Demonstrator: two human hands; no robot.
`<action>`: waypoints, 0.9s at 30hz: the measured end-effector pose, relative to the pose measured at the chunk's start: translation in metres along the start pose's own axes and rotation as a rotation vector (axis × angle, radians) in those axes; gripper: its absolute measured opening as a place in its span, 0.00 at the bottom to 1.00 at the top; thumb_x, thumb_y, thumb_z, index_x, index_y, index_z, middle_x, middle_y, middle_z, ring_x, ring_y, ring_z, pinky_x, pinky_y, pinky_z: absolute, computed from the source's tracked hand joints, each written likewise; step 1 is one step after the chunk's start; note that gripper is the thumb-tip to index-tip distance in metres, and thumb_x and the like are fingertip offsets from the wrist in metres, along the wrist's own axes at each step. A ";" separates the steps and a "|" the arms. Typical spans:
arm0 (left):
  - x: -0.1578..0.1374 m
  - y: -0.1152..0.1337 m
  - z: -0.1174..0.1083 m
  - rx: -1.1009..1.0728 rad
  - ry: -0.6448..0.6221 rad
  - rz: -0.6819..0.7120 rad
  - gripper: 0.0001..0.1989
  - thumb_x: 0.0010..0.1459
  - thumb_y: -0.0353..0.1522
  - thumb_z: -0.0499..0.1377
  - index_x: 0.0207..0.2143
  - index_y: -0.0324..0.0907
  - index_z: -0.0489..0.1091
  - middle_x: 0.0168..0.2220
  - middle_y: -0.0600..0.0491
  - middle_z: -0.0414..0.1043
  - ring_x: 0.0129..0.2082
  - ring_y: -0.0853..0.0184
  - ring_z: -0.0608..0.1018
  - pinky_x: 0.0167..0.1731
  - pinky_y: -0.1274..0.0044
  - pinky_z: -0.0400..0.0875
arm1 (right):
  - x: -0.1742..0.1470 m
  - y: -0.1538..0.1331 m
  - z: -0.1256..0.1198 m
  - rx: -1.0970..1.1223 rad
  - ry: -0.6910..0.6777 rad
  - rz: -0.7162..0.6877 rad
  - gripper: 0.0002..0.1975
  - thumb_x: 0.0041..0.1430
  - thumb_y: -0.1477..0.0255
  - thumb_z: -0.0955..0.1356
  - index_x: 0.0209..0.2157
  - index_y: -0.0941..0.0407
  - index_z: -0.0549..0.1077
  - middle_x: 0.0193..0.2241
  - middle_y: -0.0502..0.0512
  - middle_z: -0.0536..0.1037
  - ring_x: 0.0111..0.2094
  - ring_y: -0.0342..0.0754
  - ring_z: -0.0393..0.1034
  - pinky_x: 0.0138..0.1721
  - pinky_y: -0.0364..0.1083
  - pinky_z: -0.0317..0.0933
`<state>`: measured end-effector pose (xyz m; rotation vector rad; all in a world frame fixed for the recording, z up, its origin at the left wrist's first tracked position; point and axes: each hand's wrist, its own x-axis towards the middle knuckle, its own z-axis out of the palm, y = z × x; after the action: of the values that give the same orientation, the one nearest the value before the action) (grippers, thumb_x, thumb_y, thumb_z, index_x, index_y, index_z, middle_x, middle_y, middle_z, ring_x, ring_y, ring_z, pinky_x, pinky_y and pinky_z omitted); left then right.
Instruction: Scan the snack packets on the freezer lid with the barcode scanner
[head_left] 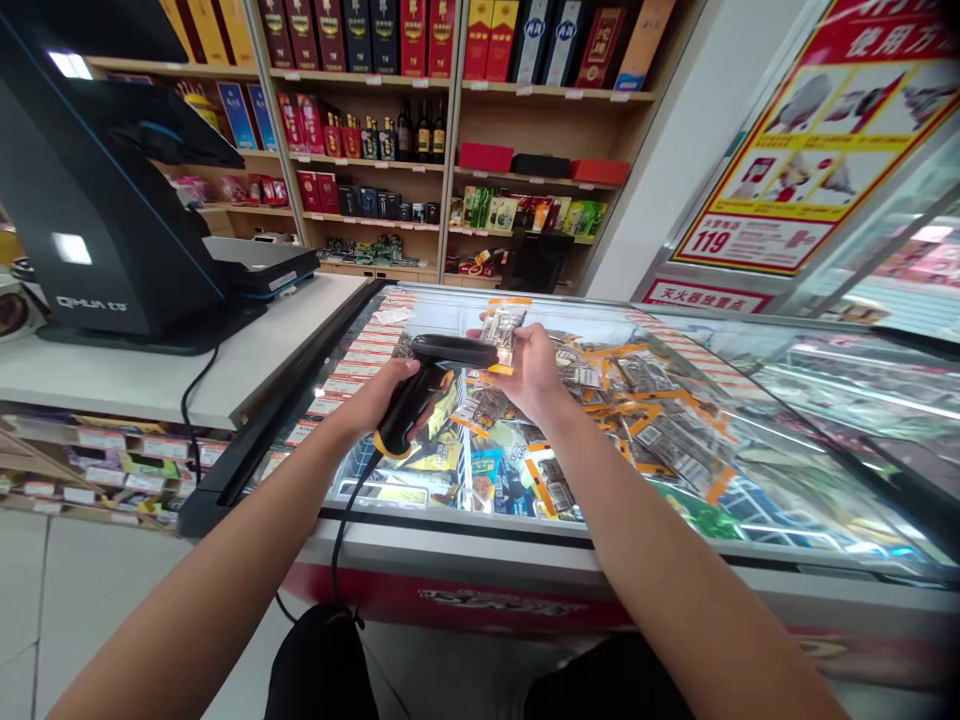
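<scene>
My left hand [381, 392] is wrapped round the grip of a black barcode scanner [454, 350] with a yellow-edged base. Its head points right, and its cable hangs down over the freezer's front edge. Just past the scanner head, my right hand [534, 368] pinches a small clear snack packet [502, 333] with orange ends, tilted up above the glass. More orange-edged packets [675, 430] lie in a loose pile on the glass lid to the right of my right hand. What is inside the held packet is too small to make out.
The packets rest on a glass-topped chest freezer [480, 530] with goods showing inside. At left, a counter [300, 330] carries a dark checkout terminal [127, 200] with a dangling cable. Shelves [360, 80] of boxes and bottles stand behind. A red and yellow poster [817, 140] is at right.
</scene>
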<state>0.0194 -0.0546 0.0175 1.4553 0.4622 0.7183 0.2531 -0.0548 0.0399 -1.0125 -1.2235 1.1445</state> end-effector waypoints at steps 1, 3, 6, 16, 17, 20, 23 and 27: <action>0.000 0.000 -0.001 -0.006 0.003 0.008 0.32 0.56 0.58 0.56 0.42 0.39 0.76 0.17 0.51 0.70 0.12 0.64 0.69 0.13 0.75 0.62 | 0.000 0.000 -0.001 -0.019 -0.001 -0.010 0.38 0.60 0.55 0.55 0.66 0.60 0.66 0.49 0.64 0.84 0.44 0.62 0.79 0.43 0.56 0.74; -0.001 -0.001 -0.002 -0.023 0.008 0.024 0.32 0.56 0.58 0.56 0.42 0.39 0.76 0.17 0.51 0.70 0.12 0.64 0.69 0.13 0.75 0.62 | 0.001 0.001 -0.002 -0.052 0.001 -0.033 0.38 0.61 0.54 0.54 0.65 0.59 0.67 0.49 0.64 0.84 0.45 0.62 0.79 0.43 0.55 0.73; -0.001 0.000 -0.003 -0.057 -0.004 0.025 0.30 0.57 0.57 0.56 0.42 0.39 0.76 0.16 0.51 0.70 0.11 0.64 0.69 0.13 0.75 0.61 | 0.003 0.001 -0.002 -0.099 0.017 -0.047 0.39 0.62 0.52 0.53 0.65 0.59 0.67 0.48 0.64 0.84 0.45 0.62 0.78 0.44 0.56 0.73; 0.003 0.016 -0.008 -0.178 0.381 0.245 0.25 0.57 0.55 0.55 0.35 0.42 0.72 0.17 0.53 0.69 0.11 0.66 0.69 0.12 0.77 0.60 | 0.003 -0.001 -0.031 -1.381 0.441 -0.105 0.28 0.67 0.59 0.64 0.60 0.62 0.75 0.58 0.76 0.74 0.64 0.77 0.59 0.62 0.72 0.53; 0.003 0.019 -0.009 -0.213 0.441 0.268 0.26 0.59 0.55 0.54 0.36 0.41 0.73 0.17 0.53 0.69 0.11 0.66 0.69 0.12 0.77 0.60 | 0.003 0.002 -0.034 -1.475 0.428 -0.052 0.27 0.66 0.60 0.65 0.58 0.63 0.76 0.58 0.78 0.73 0.64 0.78 0.57 0.62 0.74 0.51; 0.004 0.024 -0.012 -0.325 0.605 0.319 0.27 0.62 0.55 0.51 0.37 0.41 0.73 0.17 0.54 0.68 0.11 0.67 0.69 0.13 0.77 0.62 | -0.001 0.009 -0.026 -1.594 0.392 -0.049 0.23 0.66 0.63 0.67 0.55 0.64 0.78 0.60 0.79 0.70 0.65 0.79 0.56 0.61 0.74 0.53; 0.005 0.026 -0.016 -0.378 0.701 0.363 0.27 0.63 0.55 0.51 0.37 0.41 0.73 0.17 0.55 0.68 0.12 0.68 0.70 0.14 0.77 0.63 | -0.009 0.016 0.006 -1.505 0.294 -0.226 0.23 0.70 0.62 0.65 0.58 0.60 0.76 0.62 0.74 0.71 0.64 0.75 0.60 0.61 0.71 0.57; 0.006 0.025 -0.020 -0.404 0.752 0.400 0.27 0.64 0.55 0.51 0.35 0.41 0.73 0.17 0.55 0.68 0.12 0.69 0.70 0.14 0.78 0.63 | -0.024 0.030 0.063 -1.243 -0.157 -0.164 0.31 0.72 0.48 0.63 0.61 0.57 0.73 0.54 0.69 0.79 0.58 0.67 0.71 0.55 0.61 0.68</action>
<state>0.0056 -0.0368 0.0412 0.8616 0.5535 1.5988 0.1879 -0.0753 0.0124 -1.6635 -2.1644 0.2205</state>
